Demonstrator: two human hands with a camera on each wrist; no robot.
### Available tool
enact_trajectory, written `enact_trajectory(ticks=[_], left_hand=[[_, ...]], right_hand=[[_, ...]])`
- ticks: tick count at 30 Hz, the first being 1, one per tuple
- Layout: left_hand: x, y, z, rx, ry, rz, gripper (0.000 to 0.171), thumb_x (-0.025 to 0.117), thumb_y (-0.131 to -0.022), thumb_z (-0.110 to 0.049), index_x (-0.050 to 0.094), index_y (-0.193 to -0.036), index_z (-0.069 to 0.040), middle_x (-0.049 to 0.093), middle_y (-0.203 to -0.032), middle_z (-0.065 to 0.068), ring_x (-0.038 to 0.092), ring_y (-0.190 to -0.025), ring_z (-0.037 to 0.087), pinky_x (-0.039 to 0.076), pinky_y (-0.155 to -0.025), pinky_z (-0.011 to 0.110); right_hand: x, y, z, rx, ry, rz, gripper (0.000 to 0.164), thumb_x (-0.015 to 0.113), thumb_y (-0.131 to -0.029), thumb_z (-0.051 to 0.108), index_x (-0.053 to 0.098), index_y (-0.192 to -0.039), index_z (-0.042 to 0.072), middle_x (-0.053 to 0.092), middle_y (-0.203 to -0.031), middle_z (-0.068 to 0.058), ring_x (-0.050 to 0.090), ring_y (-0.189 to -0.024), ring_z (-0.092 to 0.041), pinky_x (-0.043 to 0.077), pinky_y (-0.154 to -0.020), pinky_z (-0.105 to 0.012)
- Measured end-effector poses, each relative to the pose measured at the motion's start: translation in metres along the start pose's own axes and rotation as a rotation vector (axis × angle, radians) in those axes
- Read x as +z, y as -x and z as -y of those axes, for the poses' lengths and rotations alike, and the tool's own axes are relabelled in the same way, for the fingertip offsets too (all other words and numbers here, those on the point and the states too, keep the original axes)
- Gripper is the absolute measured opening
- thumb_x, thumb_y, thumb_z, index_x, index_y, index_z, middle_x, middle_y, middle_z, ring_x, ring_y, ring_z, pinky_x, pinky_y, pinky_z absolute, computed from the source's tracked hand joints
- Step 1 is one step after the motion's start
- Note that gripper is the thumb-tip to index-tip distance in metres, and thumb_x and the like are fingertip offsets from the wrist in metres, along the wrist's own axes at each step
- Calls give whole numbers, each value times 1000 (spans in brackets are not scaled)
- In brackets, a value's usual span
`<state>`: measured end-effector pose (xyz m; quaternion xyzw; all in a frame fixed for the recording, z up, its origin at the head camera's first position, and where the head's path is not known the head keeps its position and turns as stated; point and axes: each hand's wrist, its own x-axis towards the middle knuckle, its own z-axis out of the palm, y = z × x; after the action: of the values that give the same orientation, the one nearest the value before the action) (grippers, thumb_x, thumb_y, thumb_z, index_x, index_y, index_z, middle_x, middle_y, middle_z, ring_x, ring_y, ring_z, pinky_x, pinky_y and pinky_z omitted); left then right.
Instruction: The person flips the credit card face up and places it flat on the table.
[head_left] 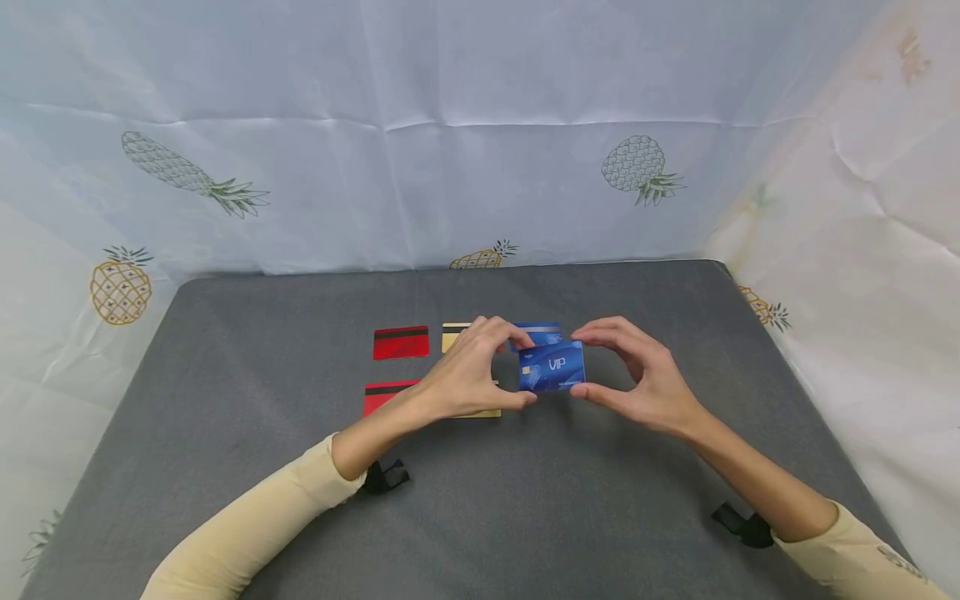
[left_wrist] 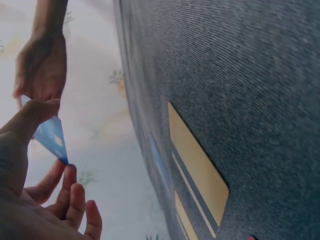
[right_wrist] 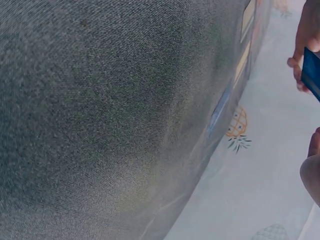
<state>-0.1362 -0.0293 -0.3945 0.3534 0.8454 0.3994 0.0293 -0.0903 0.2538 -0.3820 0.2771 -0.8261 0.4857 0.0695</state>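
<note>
A blue card printed "VIP" (head_left: 552, 368), with a small gold chip, is held above the table between both hands. My left hand (head_left: 459, 371) pinches its left side, thumb at the lower corner and index finger at the upper one. The right side is pinched by my right hand (head_left: 648, 377) in the same way. Behind the held card another blue card (head_left: 551, 328) lies on the table, partly covered. The left hand and forearm partly hide an upper gold card (head_left: 452, 340), a lower gold card (left_wrist: 200, 167) and a lower red card (head_left: 381, 398).
An upper red card (head_left: 401, 343) with a dark stripe lies at the left of the back row. The grey tabletop (head_left: 540, 517) ends at a pineapple-print curtain (head_left: 420, 192) behind it. Black straps (head_left: 386, 477) hang below the forearms.
</note>
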Motion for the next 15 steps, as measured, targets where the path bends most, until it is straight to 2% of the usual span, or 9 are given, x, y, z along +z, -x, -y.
enact_trajectory(ticks=[7,15], left_hand=[[-2,0,2,-5,-15,6,55,91,-82,-34,69,-127,-12,71,-123,11,58,-112,29,48,-92,37],[-4,0,-1,-23,-28,3,54,92,-81,-34,70,-125,-12,71,-121,7,59,-113,29,48,-92,36]], right_hand=[[-2,1,0,-7,-5,0,69,91,-75,-13,67,-138,0,64,-137,-10,59,-133,-6,47,-117,-15],[-9,-1,1,-30,18,8,75,92,-73,-12,67,-141,7,63,-138,-9,58,-134,-8,46,-118,-17]])
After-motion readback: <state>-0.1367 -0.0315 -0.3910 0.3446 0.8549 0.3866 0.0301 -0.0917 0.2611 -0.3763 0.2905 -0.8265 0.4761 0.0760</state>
